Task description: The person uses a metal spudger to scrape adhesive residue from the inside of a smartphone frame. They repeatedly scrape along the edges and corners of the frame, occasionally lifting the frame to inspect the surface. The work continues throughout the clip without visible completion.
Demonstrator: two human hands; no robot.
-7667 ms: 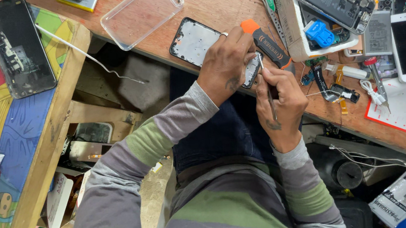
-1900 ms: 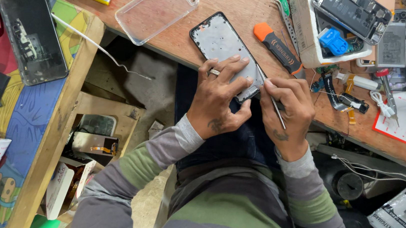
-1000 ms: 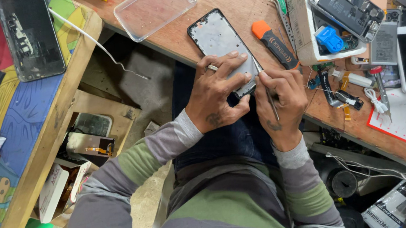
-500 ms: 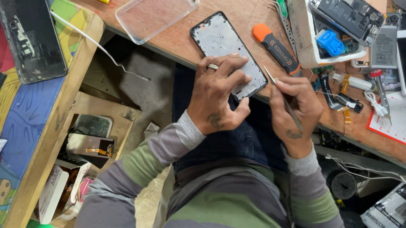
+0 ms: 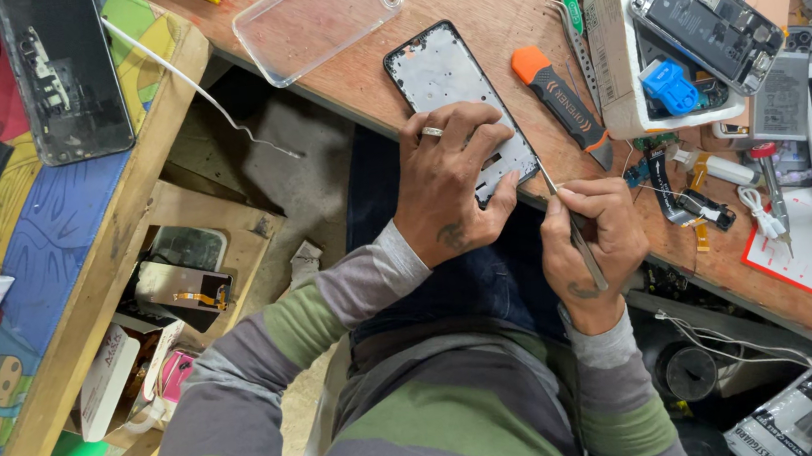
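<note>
your left hand (image 5: 446, 178) pins the thin grey phone frame (image 5: 452, 92) at the wooden table (image 5: 503, 7) edge; right hand (image 5: 594, 248) pinches slim metal tweezers (image 5: 566, 221) beside it. light, bendable: hold its edges.

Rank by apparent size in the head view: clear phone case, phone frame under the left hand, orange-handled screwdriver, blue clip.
1. Clear phone case
2. Phone frame, close to the case but partly covered by the left hand, so unsure
3. Orange-handled screwdriver
4. Blue clip
</note>
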